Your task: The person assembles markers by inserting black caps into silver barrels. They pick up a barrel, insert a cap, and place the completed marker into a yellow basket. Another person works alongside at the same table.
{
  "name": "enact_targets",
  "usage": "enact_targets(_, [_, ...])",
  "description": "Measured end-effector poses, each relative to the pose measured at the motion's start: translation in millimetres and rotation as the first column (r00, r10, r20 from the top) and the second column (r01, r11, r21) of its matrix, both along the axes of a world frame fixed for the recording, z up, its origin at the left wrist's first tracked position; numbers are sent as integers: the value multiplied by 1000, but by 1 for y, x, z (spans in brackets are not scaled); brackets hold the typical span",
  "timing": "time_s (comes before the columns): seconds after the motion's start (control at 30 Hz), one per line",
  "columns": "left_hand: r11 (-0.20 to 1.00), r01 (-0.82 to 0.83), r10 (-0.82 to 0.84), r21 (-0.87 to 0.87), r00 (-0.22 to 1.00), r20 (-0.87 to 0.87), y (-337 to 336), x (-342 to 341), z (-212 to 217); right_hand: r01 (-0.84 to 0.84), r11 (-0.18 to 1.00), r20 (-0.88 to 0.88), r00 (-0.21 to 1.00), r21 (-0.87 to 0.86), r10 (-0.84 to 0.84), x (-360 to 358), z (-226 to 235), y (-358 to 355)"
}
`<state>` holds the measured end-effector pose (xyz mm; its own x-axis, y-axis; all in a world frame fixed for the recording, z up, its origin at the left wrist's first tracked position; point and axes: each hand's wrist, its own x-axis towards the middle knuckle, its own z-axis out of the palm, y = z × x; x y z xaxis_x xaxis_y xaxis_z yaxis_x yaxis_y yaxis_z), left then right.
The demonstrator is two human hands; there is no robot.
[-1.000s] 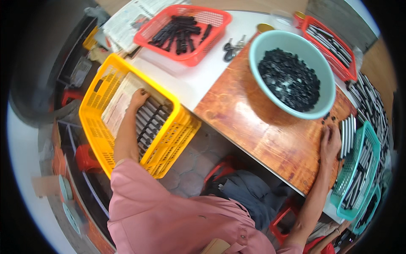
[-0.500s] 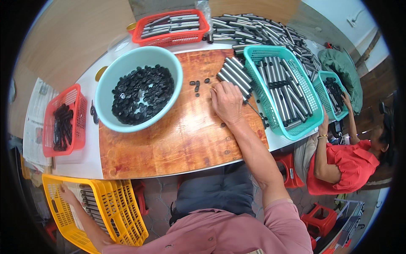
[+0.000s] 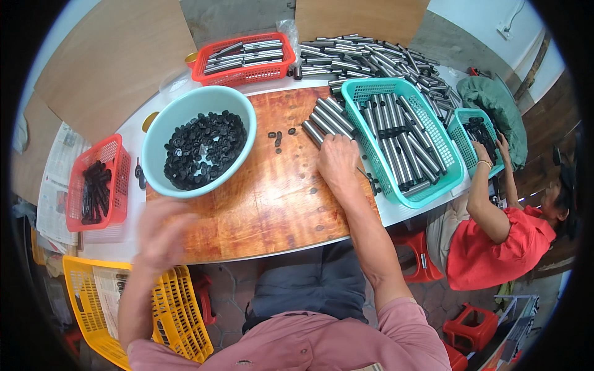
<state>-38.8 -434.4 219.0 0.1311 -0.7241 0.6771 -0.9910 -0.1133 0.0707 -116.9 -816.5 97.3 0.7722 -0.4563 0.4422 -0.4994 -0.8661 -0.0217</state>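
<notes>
My R hand [image 3: 337,162] lies flat, fingers on smooth metal tubes [image 3: 328,119]. L hand [image 3: 162,232] blurred, grip unclear, over glossy wood board [image 3: 266,191].

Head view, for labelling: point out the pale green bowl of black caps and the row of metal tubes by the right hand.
Pale green bowl [image 3: 162,127], head view, bare inner wall.
Metal tubes [image 3: 326,119], head view, middle tube.

The right hand [image 3: 337,162] lies flat on the wooden tabletop [image 3: 266,204], touching a row of metal tubes [image 3: 328,119] beside the teal basket [image 3: 402,139]. The blurred left hand [image 3: 162,232] hovers near a bowl [image 3: 198,139] of black caps, above the yellow crate [image 3: 142,309].
</notes>
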Motion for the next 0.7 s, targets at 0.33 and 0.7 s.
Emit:
enact_targets(0.33, [953, -44, -296, -301, -363, -884, -228, -20, -124, -412, -1, 410, 907, 911, -90, -47, 32, 8])
enact_targets(0.7, [869, -28, -420, -493, -570, -707, -235, 6, -143, -340, 3, 340, 940, 940, 26, -43, 20, 17])
